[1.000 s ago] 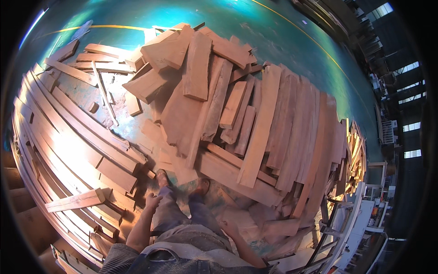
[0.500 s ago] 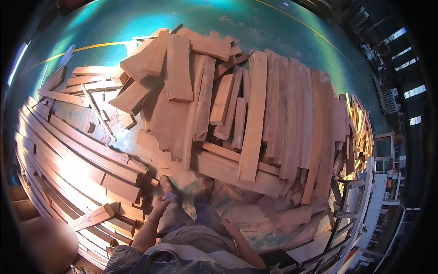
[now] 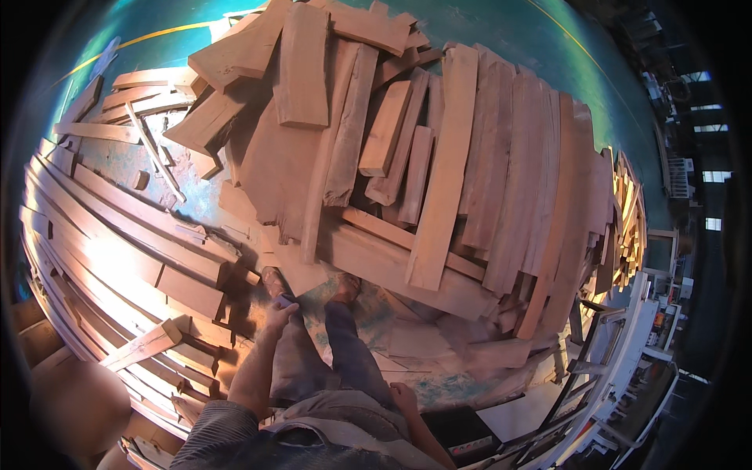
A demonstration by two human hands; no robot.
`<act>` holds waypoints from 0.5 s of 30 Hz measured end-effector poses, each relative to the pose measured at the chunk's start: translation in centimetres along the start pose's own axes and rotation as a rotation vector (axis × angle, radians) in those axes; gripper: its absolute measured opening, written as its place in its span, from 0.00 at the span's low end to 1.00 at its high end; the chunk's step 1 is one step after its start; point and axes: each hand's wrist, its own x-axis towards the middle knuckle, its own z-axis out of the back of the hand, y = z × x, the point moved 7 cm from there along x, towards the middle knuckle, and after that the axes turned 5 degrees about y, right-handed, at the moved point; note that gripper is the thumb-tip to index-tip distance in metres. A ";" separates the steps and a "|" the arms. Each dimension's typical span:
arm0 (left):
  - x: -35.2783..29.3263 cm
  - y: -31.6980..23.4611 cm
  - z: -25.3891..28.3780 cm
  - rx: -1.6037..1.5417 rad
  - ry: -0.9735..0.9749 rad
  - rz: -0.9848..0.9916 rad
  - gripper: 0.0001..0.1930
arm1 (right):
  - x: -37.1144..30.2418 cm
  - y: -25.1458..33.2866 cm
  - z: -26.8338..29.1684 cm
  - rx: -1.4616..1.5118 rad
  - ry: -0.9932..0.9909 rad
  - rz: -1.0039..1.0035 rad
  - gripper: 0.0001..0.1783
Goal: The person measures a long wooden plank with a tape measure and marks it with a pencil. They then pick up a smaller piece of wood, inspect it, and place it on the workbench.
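Note:
My left hand (image 3: 280, 315) hangs low in front of my left trouser leg, its fingers curled closed. A small dark patch shows at the fingertips; whether it is a held thing or the trouser cuff I cannot make out. Beside my right thigh is my right hand (image 3: 403, 396), small in view, its fingers mostly hidden. Ahead of my shoes lies a big heap of sawn wooden boards (image 3: 442, 168). A short thick block (image 3: 385, 129) rests among them, and a wide plank (image 3: 304, 66) sits higher up. Long stacked beams (image 3: 188, 294) are closest to my left hand.
A beam end (image 3: 145, 345) juts across the left stack. Thin offcuts (image 3: 157, 149) lie on the green floor beyond it. At the right stand a white metal frame (image 3: 619, 345) and another pile of narrow wood strips (image 3: 627, 219). A blurred round shape (image 3: 82, 407) covers the lower left.
The view has tilted downward, so the wood heap sits higher in the picture. My left hand reaches farther forward along the leg. My right hand stays by my thigh.

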 end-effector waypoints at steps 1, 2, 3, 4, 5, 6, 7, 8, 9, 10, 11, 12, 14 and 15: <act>1.5 0.2 -0.6 -0.062 0.011 -0.008 0.19 | -1.0 -0.6 0.2 -0.008 0.003 -0.041 0.23; 2.9 0.1 -1.0 -0.106 0.034 -0.025 0.18 | -1.8 -0.8 0.2 -0.014 0.005 -0.078 0.23; 4.4 -0.1 -1.4 -0.151 0.054 -0.038 0.18 | -2.4 -0.9 0.1 0.010 0.019 -0.096 0.22; 4.8 -1.6 -2.4 -0.231 0.089 -0.111 0.18 | -2.9 -1.1 -0.2 0.031 0.037 -0.113 0.21; 5.4 -3.5 -3.4 -0.310 0.114 -0.182 0.18 | -3.2 -1.4 -0.7 0.052 0.064 -0.132 0.21; 7.3 -3.4 -3.7 -0.344 0.122 -0.189 0.20 | -3.6 -1.7 -0.9 0.057 0.056 -0.132 0.20; 9.0 -2.9 -3.6 -0.374 0.123 -0.189 0.21 | -4.4 -1.9 -1.3 0.065 0.056 -0.138 0.20; 10.6 -2.8 -3.0 -0.214 0.025 -0.093 0.24 | -4.7 -1.9 -1.9 0.077 0.058 -0.137 0.19; 13.0 -1.6 -2.1 -0.215 0.005 -0.063 0.25 | -4.9 -1.5 -2.2 0.058 0.066 -0.160 0.19; 14.4 -1.0 -2.0 -0.282 -0.030 -0.099 0.27 | -5.3 -1.0 -2.8 0.050 0.060 -0.185 0.19; 15.5 -0.3 -1.6 -0.355 -0.069 -0.136 0.28 | -5.6 -0.8 -3.2 0.041 0.051 -0.206 0.18; 15.6 -0.6 -1.7 -0.493 -0.126 -0.236 0.28 | -5.9 -1.2 -3.9 0.050 0.077 -0.206 0.18; 17.0 0.0 -1.6 -0.533 -0.027 -0.168 0.27 | -6.5 -0.3 -4.6 0.078 0.079 -0.255 0.19; 17.4 0.2 -1.6 -0.557 0.024 -0.139 0.27 | -6.6 0.1 -5.0 0.092 0.075 -0.274 0.19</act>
